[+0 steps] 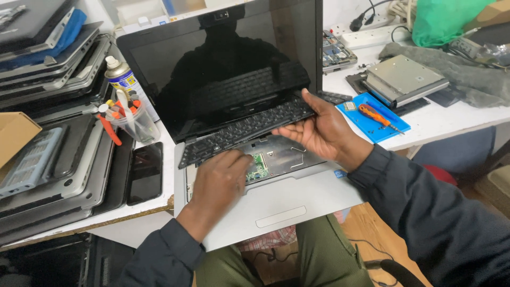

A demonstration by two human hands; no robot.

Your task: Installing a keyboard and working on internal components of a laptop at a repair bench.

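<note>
Over the open laptop (276,196): one black keyboard (249,127), lifted, tilted against the screen; thin, light, likely bendy. Right hand (324,133) pinches its right edge. Left hand (220,178), fingers curled, rests beneath it on the exposed tray.

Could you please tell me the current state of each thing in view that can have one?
Laptop: lid open, screen dark.
Keyboard: lifted off the base, tilted toward the screen.
Right hand: gripping the keyboard's right end.
Left hand: fingers under the raised keyboard, on the exposed base.
Phone: screen dark, lying flat.
Screwdriver: lying unused on the blue mat.
Spray can: upright.
</note>
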